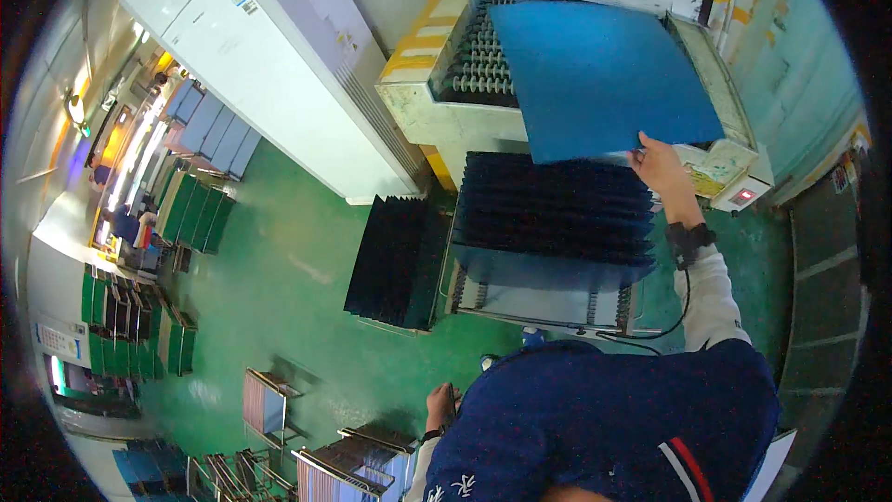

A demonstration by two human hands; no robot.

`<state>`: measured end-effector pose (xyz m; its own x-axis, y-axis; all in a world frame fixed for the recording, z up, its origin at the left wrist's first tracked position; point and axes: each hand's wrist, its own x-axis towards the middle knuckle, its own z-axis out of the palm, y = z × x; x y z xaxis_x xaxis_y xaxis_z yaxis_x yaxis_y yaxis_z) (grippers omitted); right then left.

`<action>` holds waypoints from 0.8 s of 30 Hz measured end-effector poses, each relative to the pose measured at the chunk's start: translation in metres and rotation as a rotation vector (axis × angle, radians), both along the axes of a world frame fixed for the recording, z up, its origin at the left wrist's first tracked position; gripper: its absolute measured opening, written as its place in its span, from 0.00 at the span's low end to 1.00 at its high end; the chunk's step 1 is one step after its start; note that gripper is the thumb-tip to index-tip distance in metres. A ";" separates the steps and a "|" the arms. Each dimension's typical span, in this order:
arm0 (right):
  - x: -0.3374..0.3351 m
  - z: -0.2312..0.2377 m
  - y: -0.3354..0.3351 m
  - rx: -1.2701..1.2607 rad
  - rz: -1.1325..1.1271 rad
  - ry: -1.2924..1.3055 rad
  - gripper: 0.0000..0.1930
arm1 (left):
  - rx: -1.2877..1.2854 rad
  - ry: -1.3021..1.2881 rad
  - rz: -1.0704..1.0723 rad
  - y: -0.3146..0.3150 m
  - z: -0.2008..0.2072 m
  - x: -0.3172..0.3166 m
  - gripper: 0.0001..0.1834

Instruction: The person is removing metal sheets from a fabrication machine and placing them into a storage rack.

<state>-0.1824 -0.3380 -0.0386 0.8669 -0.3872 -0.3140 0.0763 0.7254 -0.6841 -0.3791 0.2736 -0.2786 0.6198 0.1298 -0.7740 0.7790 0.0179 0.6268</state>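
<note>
At the left, the left hand (440, 403) is seen low beside the body, and whether its fingers are spread or closed cannot be told. Above the roller machine (465, 119), beyond the standing dark panels (557, 209), the blue sheet (604, 74) is held out, reaching forward and mostly leftward from the grip, its longer axis not surely judged. By the right hand (660, 169), clearly the nearer, its near edge is pinched, right of the middle

A dark panel stack (553, 214) stands before the roller machine (451, 116); farther left, floor (279, 242) lies open.
</note>
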 end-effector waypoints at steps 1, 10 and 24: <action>0.004 -0.006 -0.003 0.039 -0.075 0.020 0.06 | 0.000 0.031 0.002 0.000 -0.004 0.002 0.12; 0.036 -0.033 -0.002 0.083 0.004 0.096 0.07 | 0.230 -0.125 -0.316 -0.009 0.003 -0.001 0.12; 0.082 -0.053 0.000 0.009 0.162 0.205 0.13 | 0.043 0.060 0.080 -0.028 0.027 0.014 0.14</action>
<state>-0.1007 -0.3377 -0.0918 0.8353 -0.2447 -0.4923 -0.1811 0.7230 -0.6667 -0.3649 0.2457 -0.2518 0.5590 0.2111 -0.8018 0.8121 0.0557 0.5808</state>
